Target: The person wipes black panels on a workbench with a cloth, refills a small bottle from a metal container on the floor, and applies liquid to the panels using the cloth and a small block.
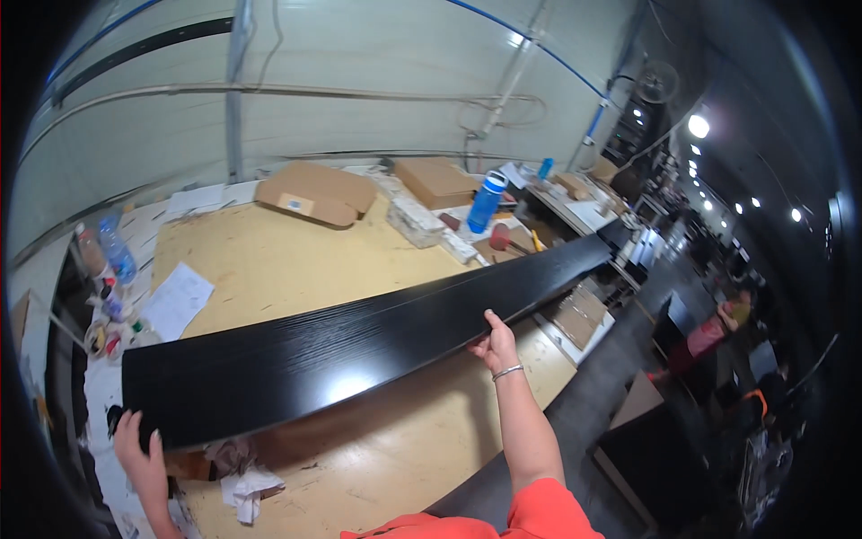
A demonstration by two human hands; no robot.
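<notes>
A long, glossy black board (359, 346) with fine wood grain slants across the workbench, its far end reaching to the right. My left hand (139, 449) is closed at the board's near left corner, fingers over the end. A small dark thing (114, 417) shows by those fingertips; I cannot make out what it is. Midway along the near edge, my right hand (495, 346) grips the board, thumb on top and the other fingers mostly hidden below. The near edge appears raised off the bench, with a shadow beneath it.
Crumpled paper (244, 485) lies under the board's left part. Bottles (115, 250) and a paper sheet (180, 301) sit at the left. Behind the board are cardboard (316, 193) and a blue bottle (487, 202). People (718, 328) work at the right, past a dark-faced panel (660, 458).
</notes>
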